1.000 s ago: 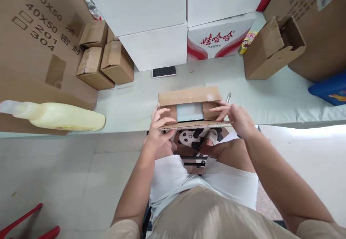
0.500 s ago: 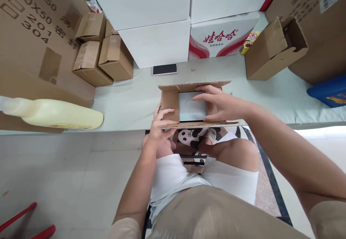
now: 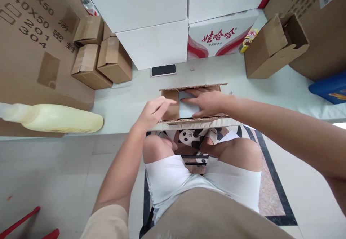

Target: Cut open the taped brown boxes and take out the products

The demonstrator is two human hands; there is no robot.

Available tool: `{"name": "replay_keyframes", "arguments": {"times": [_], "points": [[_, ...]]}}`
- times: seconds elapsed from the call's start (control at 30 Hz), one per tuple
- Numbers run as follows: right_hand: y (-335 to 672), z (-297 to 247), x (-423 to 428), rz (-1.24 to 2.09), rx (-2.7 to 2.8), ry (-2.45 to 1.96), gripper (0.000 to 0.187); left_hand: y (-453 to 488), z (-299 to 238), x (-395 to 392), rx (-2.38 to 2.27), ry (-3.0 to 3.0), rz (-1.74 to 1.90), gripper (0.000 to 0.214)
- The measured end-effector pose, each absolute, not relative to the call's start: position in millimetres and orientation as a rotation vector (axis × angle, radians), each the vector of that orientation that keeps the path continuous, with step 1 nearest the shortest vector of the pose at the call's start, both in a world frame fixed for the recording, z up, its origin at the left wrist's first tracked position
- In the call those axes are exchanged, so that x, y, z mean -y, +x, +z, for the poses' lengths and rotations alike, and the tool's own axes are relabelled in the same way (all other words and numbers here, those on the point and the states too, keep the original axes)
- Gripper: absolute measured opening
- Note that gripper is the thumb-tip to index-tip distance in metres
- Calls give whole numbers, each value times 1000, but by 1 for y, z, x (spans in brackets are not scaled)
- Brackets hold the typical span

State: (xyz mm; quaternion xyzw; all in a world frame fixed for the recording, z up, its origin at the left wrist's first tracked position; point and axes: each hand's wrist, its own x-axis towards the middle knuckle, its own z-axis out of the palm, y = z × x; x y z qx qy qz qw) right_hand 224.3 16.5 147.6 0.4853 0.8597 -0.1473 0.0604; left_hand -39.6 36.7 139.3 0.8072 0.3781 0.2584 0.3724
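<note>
left hand is coming away, right hand is reaching farther in

with 12 o'clock pointing away across the table [image 3: 127, 102], 1 small open box [image 3: 170, 110] is sitting by the near edge, serving here as the dial's centre. the left hand [image 3: 154, 111] is no longer bracing its 9 o'clock end; it is hovering there, fingers straightening and gripping nothing, though i am not seeing whether it is touching the box. the right hand [image 3: 207, 103] is stretching farther toward 9 than a moment earlier, its fingers spreading over 1 pale panel [image 3: 187, 111] inside, closing on nothing. i am judging that it is now doing the steadying alone.

counting around: 4 small closed cartons [image 3: 115, 60] are showing at 10, 1 of them mostly hiding; 1 yellow bottle [image 3: 65, 118] is showing at 9; 1 phone [image 3: 163, 70] is lying at 11; 4 white boxes [image 3: 154, 44] are rising around 12; 1 yellow packet [image 3: 248, 40] is resting at 1; 1 tall open carton [image 3: 266, 51] is standing at 2.
</note>
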Motion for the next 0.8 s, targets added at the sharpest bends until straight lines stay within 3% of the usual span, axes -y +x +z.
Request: {"name": "replay_keyframes", "arguments": {"times": [0.1, 0.2, 0.43, 0.57, 0.67, 0.8], "points": [[223, 144, -14, -396, -2621, 1449, 76, -22, 156, -54, -867, 2327, 266, 38], [223, 145, -13, -384, -2611, 1441, 73, -11, 159, -60, -819, 2575, 145, 28], [213, 156, -11, -244, -2628, 1404, 75, -24, 148, -55, -849, 2545, 390, 19], [190, 169, -16, -48, -2617, 1291, 53, -39, 140, -55, -933, 2282, 708, 21], [166, 177, -24, -58, -2698, 1116, 48, -47, 137, -52, -1029, 2007, 870, 24], [143, 175, -33, -50, -2763, 906, 35, -54, 147, -46, -1222, 1828, 713, 21]]}}
